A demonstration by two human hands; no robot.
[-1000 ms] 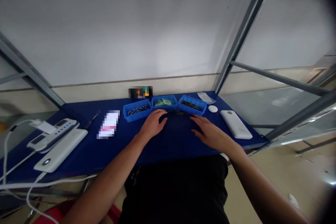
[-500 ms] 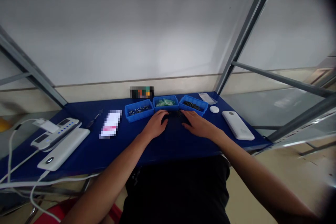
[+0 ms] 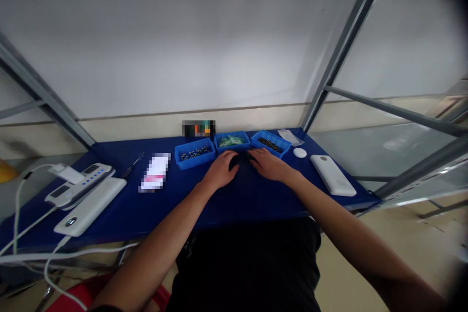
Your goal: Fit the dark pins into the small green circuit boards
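Observation:
My left hand [image 3: 222,169] rests low over the blue table, in front of the left and middle bins, fingers curved forward and thumb apart. Opposite it, my right hand [image 3: 269,163] lies in front of the right bin, its fingers stretched toward the left hand. Something small and dark shows near the fingertips, too dim to make out. The left blue bin [image 3: 195,161] holds small shiny metal parts [image 3: 193,154]. Pale green plastic pieces [image 3: 231,141] fill the middle blue bin [image 3: 234,148]. In the right blue bin [image 3: 258,137] lie dark, thin, screw-like parts [image 3: 269,145].
On the left stand a power strip [image 3: 82,185], a white power bank [image 3: 89,207] with cables, a screwdriver-like tool [image 3: 132,165] and a blurred phone [image 3: 155,173]. To the right are a round white case [image 3: 300,153], a clear bag [image 3: 290,137] and another power bank [image 3: 332,175]. Metal posts [image 3: 347,34] flank the table.
My right hand has moved slightly, its thumb now tucked nearer the fingers. My left hand has shifted a little to the right. The bins have stayed in place.

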